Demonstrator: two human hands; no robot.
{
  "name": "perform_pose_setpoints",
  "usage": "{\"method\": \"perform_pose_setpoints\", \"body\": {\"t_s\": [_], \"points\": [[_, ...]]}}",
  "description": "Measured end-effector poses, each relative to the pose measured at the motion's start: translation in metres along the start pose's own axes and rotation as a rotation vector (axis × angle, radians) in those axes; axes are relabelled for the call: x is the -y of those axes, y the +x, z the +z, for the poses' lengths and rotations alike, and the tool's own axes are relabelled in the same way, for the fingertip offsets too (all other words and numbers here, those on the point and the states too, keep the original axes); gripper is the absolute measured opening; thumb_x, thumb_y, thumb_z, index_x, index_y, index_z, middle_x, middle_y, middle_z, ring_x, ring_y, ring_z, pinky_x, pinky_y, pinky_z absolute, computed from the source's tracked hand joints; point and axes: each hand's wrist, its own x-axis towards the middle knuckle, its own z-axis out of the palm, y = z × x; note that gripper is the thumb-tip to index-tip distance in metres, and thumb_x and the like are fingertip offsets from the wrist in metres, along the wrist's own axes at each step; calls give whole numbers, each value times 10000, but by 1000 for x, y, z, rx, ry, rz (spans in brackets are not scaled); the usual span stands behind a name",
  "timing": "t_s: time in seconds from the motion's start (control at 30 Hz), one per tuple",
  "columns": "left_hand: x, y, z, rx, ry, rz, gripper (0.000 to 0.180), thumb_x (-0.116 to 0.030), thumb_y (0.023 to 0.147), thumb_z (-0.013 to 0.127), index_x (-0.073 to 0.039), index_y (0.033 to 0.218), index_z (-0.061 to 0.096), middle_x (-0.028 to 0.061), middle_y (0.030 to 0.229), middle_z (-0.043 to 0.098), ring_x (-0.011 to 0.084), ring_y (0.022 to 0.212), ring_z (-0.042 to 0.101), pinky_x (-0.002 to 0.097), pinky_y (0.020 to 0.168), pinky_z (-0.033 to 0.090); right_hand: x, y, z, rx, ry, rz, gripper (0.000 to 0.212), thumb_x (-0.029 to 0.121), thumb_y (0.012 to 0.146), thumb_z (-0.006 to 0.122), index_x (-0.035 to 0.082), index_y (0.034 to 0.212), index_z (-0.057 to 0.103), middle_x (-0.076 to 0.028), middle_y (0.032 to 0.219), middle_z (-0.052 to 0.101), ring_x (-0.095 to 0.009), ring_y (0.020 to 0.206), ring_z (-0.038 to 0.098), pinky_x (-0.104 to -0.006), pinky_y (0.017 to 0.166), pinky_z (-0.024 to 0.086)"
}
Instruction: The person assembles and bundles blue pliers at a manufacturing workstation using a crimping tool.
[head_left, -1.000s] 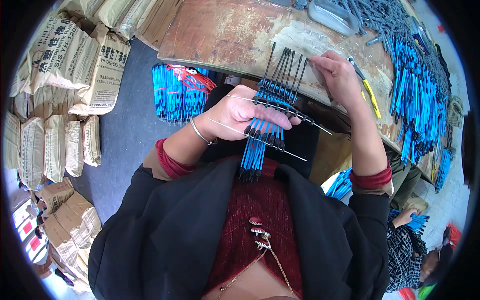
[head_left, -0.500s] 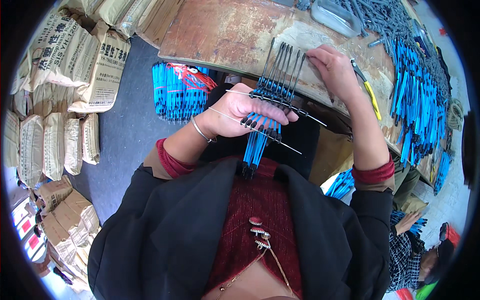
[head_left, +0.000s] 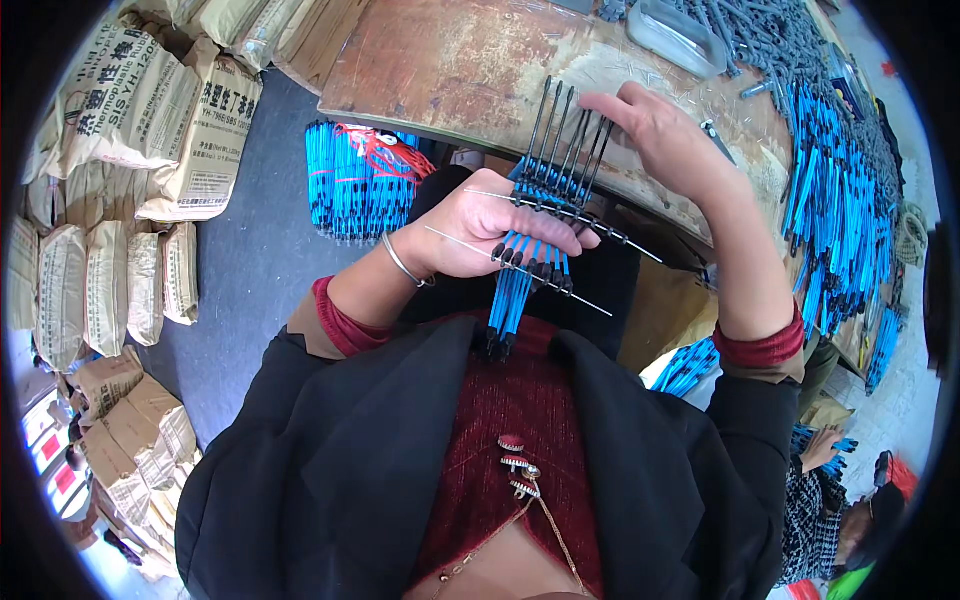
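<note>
My left hand (head_left: 500, 230) is wrapped round a fan of thin blue rods (head_left: 513, 300) with black ends and fittings. Two thin metal wires (head_left: 590, 302) run crosswise through the black fittings, one above my fingers and one below. From the upper side of the bundle, several slim black rods (head_left: 546, 125) stick up over the table edge. My right hand (head_left: 668, 135) reaches in from the right, its fingertips closed at the upper ends of the black rods. Its fingers hide some of those tips.
The worn wooden table (head_left: 450, 70) holds a clear plastic tray (head_left: 680, 40), a heap of grey parts (head_left: 770, 40) and piled blue rods (head_left: 830, 200). Blue bundles (head_left: 360, 185) stand below its left edge. Paper sacks (head_left: 200, 140) line the left. Another person's hand (head_left: 822, 447) shows lower right.
My right hand has moved left over the tips of the black rods, its forearm covering the yellow-handled tool. The left hand and bundle have shifted slightly right.
</note>
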Motion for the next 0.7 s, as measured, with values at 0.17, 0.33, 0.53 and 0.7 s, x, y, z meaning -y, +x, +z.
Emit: {"method": "perform_pose_setpoints", "body": {"t_s": [0.17, 0.33, 0.53, 0.7], "points": [[-3, 4, -1, 39, 120, 43, 180, -30, 813, 574, -29, 973, 658, 145, 1048, 634, 182, 845, 629, 268, 762, 493, 2, -3, 2, -52, 17, 28, 510, -36, 778, 469, 179, 1240, 463, -132, 905, 510, -306, 910, 537, -379, 789, 440], [-1, 4, 1, 24, 131, 76, 180, -27, 814, 572, -31, 973, 656, 135, 1036, 638, 152, 775, 619, 240, 698, 492, 10, 2, 4, -16, -149, -5, 499, -37, 777, 474, 175, 1229, 473, -125, 920, 507, -315, 900, 546, -379, 778, 446], [-4, 5, -1, 16, 190, 63, 173, -111, 780, 650, -70, 948, 665, 94, 951, 672, 238, 873, 652, 309, 790, 516, 8, -1, 6, -87, -81, -4, 442, -35, 770, 477, 150, 1172, 496, -124, 928, 504, -321, 891, 554, -377, 762, 455], [-10, 4, 3, -11, -138, -188, 180, -113, 783, 649, -73, 957, 663, 86, 953, 673, 237, 868, 653, 306, 785, 516, 9, 1, 1, -4, -77, 25, 353, -42, 757, 476, 110, 1073, 510, -131, 951, 508, -326, 901, 554, -376, 772, 457]]}}
